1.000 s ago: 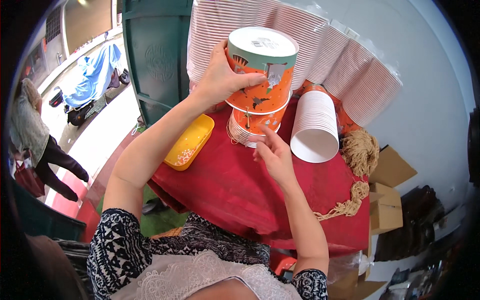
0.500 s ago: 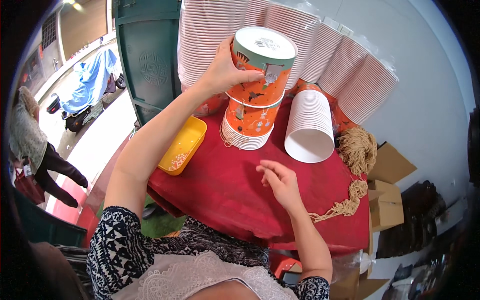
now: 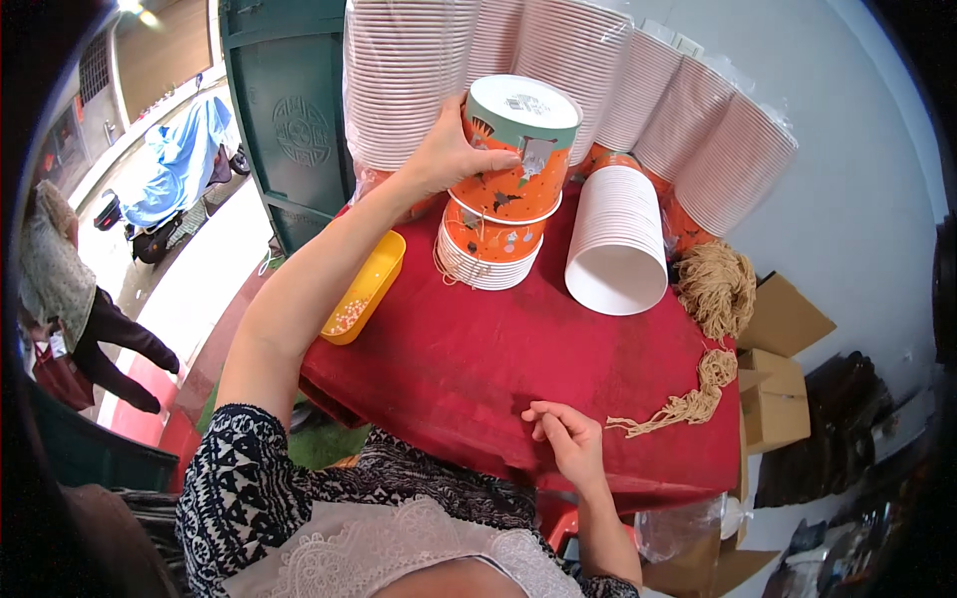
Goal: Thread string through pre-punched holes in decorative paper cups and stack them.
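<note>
My left hand [image 3: 446, 157] grips an upside-down orange and green paper bucket [image 3: 518, 184] by its side, thumb in front and the other fingers behind. The bucket sits over a stack of upturned paper buckets [image 3: 490, 261], whose white rims show below it; thin tan cords hang at the stack's left side. Over the near part of the table, my right hand [image 3: 566, 437] is apart from the buckets. Its fingers are curled in and closed, with nothing visible in them.
A red cloth covers the table [image 3: 449, 369]. A yellow tray [image 3: 384, 274] with small pale bits stands left; a white bucket stack [image 3: 616, 239] lies right. Tan cord bundles [image 3: 716, 289] lie near the right edge. Tall wrapped bucket stacks [image 3: 414, 80] line the back. Outside left, a person [image 3: 60, 269] stands.
My left hand has lowered the orange bucket farther over the stack, covering more of the bucket below. My right hand has drawn back toward me, its fingers more curled.
</note>
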Motion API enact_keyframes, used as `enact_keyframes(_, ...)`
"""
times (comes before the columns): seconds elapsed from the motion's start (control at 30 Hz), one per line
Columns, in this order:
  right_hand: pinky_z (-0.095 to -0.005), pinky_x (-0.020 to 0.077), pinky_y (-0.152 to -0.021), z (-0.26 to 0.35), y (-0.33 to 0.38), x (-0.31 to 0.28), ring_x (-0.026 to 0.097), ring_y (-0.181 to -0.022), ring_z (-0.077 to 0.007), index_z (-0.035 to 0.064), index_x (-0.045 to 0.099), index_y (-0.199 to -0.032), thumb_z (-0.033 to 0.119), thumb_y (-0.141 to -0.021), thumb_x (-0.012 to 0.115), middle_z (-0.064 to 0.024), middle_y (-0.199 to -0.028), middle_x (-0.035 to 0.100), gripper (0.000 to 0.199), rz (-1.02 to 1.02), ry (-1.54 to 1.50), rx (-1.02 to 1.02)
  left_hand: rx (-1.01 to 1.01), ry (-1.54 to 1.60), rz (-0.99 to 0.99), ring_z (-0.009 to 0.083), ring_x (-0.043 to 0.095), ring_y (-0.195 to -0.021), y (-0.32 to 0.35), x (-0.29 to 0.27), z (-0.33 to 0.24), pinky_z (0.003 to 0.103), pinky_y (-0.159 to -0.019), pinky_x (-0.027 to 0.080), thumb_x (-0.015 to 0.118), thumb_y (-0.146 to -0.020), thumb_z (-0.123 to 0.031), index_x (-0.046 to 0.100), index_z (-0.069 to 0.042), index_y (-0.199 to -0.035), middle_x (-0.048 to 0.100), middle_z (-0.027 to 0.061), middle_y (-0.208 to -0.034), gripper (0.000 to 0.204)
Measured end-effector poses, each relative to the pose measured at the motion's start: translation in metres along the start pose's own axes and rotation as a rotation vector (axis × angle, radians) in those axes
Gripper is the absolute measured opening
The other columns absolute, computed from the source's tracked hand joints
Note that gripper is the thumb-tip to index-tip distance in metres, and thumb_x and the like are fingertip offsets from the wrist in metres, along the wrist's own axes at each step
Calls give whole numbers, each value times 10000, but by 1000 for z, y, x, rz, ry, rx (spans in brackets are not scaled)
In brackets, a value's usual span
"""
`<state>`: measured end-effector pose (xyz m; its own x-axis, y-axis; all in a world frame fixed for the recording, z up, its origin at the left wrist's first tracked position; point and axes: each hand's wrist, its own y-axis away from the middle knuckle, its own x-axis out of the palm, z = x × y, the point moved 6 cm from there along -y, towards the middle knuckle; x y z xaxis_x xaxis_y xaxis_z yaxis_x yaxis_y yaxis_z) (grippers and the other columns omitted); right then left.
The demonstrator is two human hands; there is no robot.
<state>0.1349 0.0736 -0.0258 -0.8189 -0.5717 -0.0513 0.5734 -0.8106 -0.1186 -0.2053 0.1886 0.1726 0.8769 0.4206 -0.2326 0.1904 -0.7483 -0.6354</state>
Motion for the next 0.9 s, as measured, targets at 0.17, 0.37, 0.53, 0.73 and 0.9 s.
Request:
enact_keyframes(0.17, -233, 508, -736, -5, 2, -2, 603, -778, -83, -55, 657, -1156, -3, -981, 502, -93, -1013, 720, 239, -26, -48, -16, -40, -55, -1, 317, 456, -1297, 10, 11, 4, 377, -1094, 399, 924, -619, -382, 256, 140, -1408, 403, 266, -1380, 1158)
enact_keyframes(0.37, -233, 507, -735, -6, 3, 0, 601, -777, -82, -54, 659, -1152, -3, -984, 497, -92, -1003, 722, 239, -30, -79, -29, -22, -69, -5, 327, 422, -1323, 16, 11, 18, 378, -1121, 365, 923, -622, -372, 234, 136, -1423, 387, 270, -1386, 1172)
enact_keyframes(0.53, -231, 506, -732, -9, 3, -1, 600, -773, -81, -52, 660, -1147, -1, -987, 497, -92, -1000, 722, 235, -43, -93, -33, -13, -21, 31, 330, 406, -1331, 16, 16, 23, 379, -1131, 349, 924, -621, -366, 219, 131, -1433, 387, 269, -1380, 1184)
enact_keyframes(0.73, -229, 505, -729, -8, 3, 1, 598, -771, -79, -49, 662, -1140, 2, -989, 496, -88, -994, 722, 230, -52, -88, -31, 8, -38, -4, 347, 389, -1342, 17, 17, 37, 393, -1139, 326, 924, -612, -399, 228, 128, -1433, 378, 282, -1388, 1198)
enact_keyframes(0.9, -228, 504, -726, -9, 2, 0, 596, -768, -78, -48, 662, -1138, 3, -989, 495, -86, -992, 721, 229, -58, -77, -32, -30, -96, -38, 369, 344, -1371, 22, 20, 44, 415, -1150, 308, 917, -601, -441, 224, 127, -1437, 341, 301, -1423, 1226)
